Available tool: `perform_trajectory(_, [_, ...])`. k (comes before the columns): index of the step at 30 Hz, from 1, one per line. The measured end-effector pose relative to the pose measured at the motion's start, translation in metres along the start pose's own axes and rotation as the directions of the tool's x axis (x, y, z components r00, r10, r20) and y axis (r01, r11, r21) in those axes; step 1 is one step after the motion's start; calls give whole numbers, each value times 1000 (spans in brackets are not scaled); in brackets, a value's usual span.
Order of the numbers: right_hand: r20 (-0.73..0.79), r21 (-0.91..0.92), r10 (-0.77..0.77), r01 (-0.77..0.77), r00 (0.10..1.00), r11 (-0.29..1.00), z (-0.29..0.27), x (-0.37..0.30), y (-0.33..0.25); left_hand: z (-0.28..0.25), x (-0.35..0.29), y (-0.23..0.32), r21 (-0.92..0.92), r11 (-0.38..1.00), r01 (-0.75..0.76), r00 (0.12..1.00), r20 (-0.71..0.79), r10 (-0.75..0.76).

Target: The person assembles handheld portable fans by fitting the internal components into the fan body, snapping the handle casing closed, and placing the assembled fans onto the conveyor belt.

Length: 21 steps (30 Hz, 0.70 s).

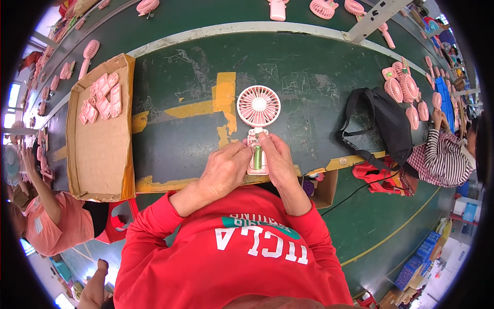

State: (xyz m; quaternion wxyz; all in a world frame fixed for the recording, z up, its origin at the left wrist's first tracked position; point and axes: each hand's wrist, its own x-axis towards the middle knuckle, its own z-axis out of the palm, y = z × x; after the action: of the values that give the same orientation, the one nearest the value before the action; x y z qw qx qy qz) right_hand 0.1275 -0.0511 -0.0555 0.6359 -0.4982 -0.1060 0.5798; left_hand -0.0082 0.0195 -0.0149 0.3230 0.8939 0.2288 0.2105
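A pink handheld fan [259, 105] lies on the green table straight in front of me, its round grille pointing away. Its handle [258, 170] is open at the back, and a green cylindrical battery [257, 157] sits inside. My left hand [225, 166] is closed, with its fingertips on the left side of the handle. From the other side my right hand [279, 158] grips the handle, its thumb close to the battery's upper end near the fan's neck. The undersides of the fingers are hidden.
A cardboard tray [98, 149] with several pink plastic pieces [104, 96] stands at the left. To the right lies a black bag [378, 121], with a cluster of pink fans [406, 87] beyond it. Co-workers sit on both sides. A pale rail [231, 28] crosses the far side.
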Motion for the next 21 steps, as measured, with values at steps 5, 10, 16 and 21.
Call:
perform_trajectory(5, [-26,16,1,0,1000,1000,0,0,3,-36,-6,-9,-3,999,52,997,-54,-52])
perform_trajectory(10, [-64,-24,4,-5,998,1000,-7,-8,-4,-124,-2,-83,425,880,211,918,-395,-30])
perform_trajectory(16, [-28,-17,9,-10,1000,1000,-4,-5,-6,-208,-45,-210,579,536,614,784,-522,-335])
perform_trajectory(21, [-32,-9,22,-22,999,1000,-3,-6,-8,-182,-43,-220,630,557,541,828,-516,-221])
